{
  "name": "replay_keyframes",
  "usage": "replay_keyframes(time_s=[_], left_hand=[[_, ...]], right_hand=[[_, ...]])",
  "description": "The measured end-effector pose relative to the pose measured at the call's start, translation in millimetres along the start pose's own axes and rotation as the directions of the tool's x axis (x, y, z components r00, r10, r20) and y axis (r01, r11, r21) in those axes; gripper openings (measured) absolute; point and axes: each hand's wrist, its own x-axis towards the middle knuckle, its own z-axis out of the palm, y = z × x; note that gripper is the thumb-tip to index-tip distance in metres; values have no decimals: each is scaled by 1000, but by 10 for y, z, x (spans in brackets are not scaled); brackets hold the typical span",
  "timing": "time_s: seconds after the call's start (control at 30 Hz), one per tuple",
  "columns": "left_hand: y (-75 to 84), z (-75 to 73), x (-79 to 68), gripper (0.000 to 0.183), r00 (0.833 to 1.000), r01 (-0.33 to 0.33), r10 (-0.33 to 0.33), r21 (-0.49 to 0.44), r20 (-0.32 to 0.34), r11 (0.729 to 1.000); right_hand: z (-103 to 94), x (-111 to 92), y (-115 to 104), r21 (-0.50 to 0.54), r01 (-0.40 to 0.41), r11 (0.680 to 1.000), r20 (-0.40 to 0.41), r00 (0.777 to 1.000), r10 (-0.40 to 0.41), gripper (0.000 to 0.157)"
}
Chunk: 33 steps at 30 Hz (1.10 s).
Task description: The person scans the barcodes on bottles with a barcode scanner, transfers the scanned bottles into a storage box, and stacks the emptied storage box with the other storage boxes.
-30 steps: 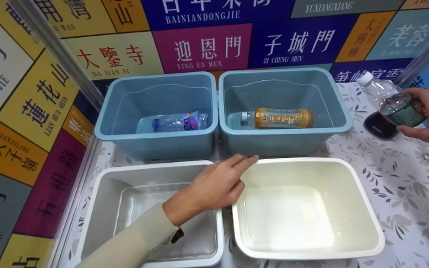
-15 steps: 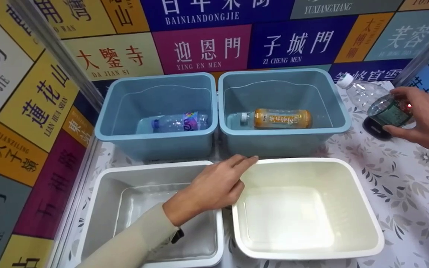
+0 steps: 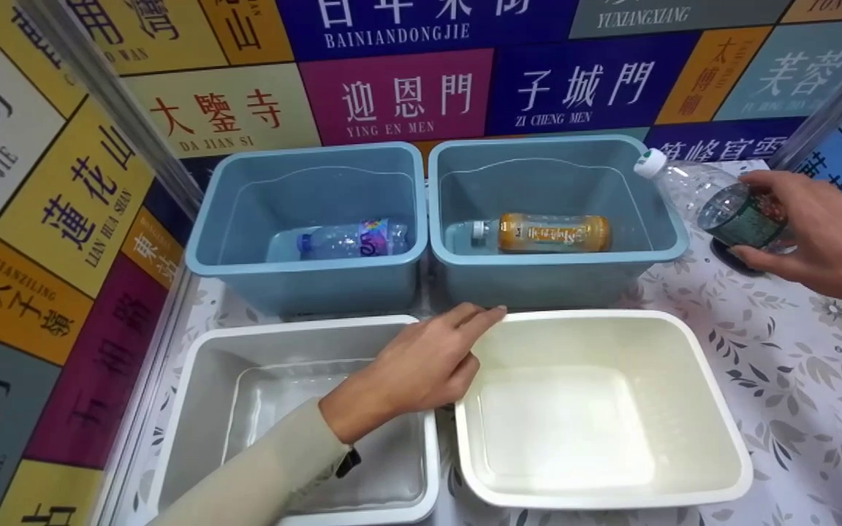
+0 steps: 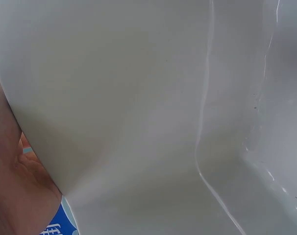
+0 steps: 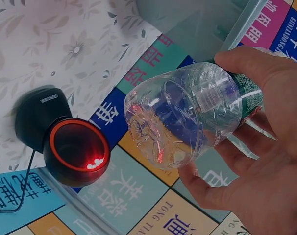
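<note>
My right hand (image 3: 830,230) holds a clear plastic bottle (image 3: 706,193) with a white cap and a green label. The bottle is tilted, its cap over the right rim of the right blue bin (image 3: 545,257). In the right wrist view, my thumb and fingers are around the bottle (image 5: 207,98), and its base points towards a black barcode scanner (image 5: 43,117) with a lit red ring. My left hand (image 3: 414,365) rests at the adjoining rims of the grey bin (image 3: 304,326) and the cream bin (image 3: 604,501), its fingertips at the cream bin's corner.
The left blue bin (image 3: 304,267) contains a clear bottle (image 3: 355,239) with a blue cap and purple label. Inside the right blue bin lies an orange-labelled bottle (image 3: 554,232). Printed wall panels (image 3: 399,95) stand behind and left. A floral cloth (image 3: 794,380) covers the table.
My right hand has carried the bottle leftward, away from over the scanner to the right blue bin's rim. The left hand has stayed in place.
</note>
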Motion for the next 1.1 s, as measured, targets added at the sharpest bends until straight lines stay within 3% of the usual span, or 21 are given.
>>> replay_keyframes(time_s=[0.67,1.1], left_hand=[[0,38,4,62,1000,12,-12,-13,25,1000],[-13,12,7,62,1000,8,-8,-29,19,1000]], right_hand=[[-29,25,-286,-13,23,1000,-20,1000,-24,95],[-178,99,-498,-47,100,994,-57,993,-103,97]])
